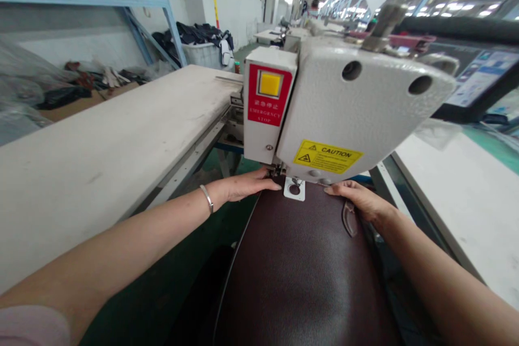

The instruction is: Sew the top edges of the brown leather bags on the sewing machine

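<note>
A dark brown leather piece hangs from beneath the head of a white industrial sewing machine down toward me. My left hand grips its upper left edge, thumb on top and fingers mostly hidden. On the upper right edge, my right hand pinches the leather the same way. Between the hands, a white presser plate with a round opening lies against the leather under the needle area. A small leather loop sticks out by my right hand.
White tabletops flank the machine, one on the left and one on the right. An emergency stop box is fixed to the machine's left side. A monitor stands at the right. A blue shelf frame and a bin of dark cloth are behind.
</note>
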### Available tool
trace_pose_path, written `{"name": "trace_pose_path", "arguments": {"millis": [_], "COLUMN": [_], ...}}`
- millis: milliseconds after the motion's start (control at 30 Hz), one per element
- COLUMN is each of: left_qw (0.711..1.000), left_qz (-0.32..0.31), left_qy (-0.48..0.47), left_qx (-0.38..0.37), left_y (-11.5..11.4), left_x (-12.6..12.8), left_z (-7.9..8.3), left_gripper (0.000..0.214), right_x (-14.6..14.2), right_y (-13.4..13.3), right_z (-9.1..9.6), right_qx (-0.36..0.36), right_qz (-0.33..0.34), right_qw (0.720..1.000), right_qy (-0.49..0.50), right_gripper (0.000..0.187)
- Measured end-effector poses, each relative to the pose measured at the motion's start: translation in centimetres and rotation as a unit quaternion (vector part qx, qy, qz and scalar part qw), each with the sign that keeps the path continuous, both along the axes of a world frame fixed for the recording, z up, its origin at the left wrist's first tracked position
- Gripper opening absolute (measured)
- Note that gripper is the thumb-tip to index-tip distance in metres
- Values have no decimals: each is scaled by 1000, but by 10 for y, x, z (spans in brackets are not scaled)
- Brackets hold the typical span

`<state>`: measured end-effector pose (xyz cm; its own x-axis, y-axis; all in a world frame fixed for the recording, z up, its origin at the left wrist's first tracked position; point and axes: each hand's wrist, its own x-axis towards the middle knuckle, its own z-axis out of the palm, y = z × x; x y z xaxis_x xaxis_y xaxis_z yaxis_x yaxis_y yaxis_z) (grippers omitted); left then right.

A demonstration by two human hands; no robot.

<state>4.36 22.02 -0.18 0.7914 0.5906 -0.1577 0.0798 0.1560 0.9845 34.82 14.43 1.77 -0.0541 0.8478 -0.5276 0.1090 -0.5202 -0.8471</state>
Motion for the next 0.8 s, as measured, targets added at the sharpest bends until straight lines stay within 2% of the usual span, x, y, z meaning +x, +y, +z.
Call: {"name": "trace_pose_path", "arguments": {"millis": [100,200,300,500,667,800], "left_qw": [999,995,993,996,996,993], "left_qz": [18,50,68,80,86,103], "left_qy": [42,88,92,43,36,54], "left_qx": [7,20,38,15,14,17], "left_y": [-14,-28,-35,-39,-38,-38], "left_x": [-1,-1,1,7,9,9], "left_z": [5,7,7,9,4,2], "left_gripper": [84,89,91,88,82,81], "right_x": [0,0,0,-4,-5,-6], "right_y": [0,0,0,1,2,5], "right_z": [0,0,4,17,17,16], "right_qx": [0,10,15,48,64,50], "right_qz": [5,11,24,66,77,73], "right_qw": [1000,1000,999,994,991,991], "right_qy": [4,-5,-34,-75,-93,-97], "right_gripper": [35,36,42,43,43,41]}}
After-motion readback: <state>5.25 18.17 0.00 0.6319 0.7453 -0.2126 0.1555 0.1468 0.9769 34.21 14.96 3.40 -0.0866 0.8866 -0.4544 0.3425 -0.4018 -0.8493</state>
